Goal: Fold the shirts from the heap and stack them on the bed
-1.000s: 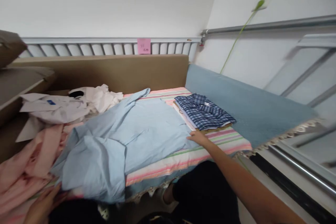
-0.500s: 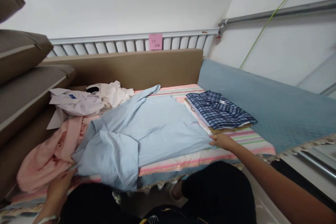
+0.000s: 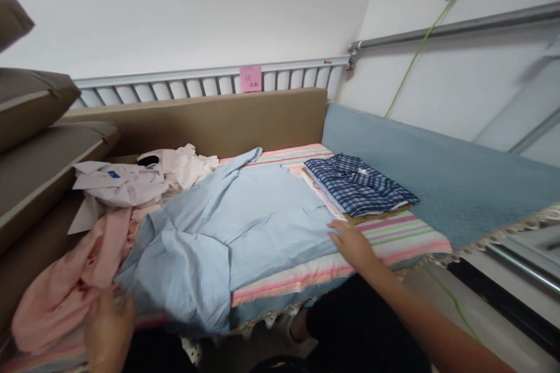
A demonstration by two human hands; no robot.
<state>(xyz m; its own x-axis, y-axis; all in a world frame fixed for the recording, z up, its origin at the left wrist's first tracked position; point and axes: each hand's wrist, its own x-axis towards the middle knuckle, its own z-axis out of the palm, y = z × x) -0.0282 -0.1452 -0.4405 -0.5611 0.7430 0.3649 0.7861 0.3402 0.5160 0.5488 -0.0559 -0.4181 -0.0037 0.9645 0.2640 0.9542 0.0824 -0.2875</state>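
Observation:
A light blue shirt (image 3: 262,215) lies spread across the striped cloth, with creases and one sleeve reaching toward the back. My right hand (image 3: 356,247) rests at the shirt's right-hand edge, its fingers stretched out and apart. At the near left, my left hand (image 3: 107,326) is slightly blurred, with a gap between thumb and fingers. It is beside the shirt's near left part and the crumpled pink garment (image 3: 74,280). A folded blue plaid shirt (image 3: 361,183) tops a stack of folded clothes to the right of the blue shirt.
A white shirt with a blue label (image 3: 122,183) and a cream garment (image 3: 186,166) are heaped at the back left. Stacked brown cushions (image 3: 39,151) rise on the left. A brown backrest (image 3: 227,122), striped cloth (image 3: 301,277) and blue quilted cover (image 3: 420,169) surround the clothes.
My right hand has loosened from a pinch on the shirt's right edge and moved left. My left hand has lifted slightly off the near edge. The view has shifted a little.

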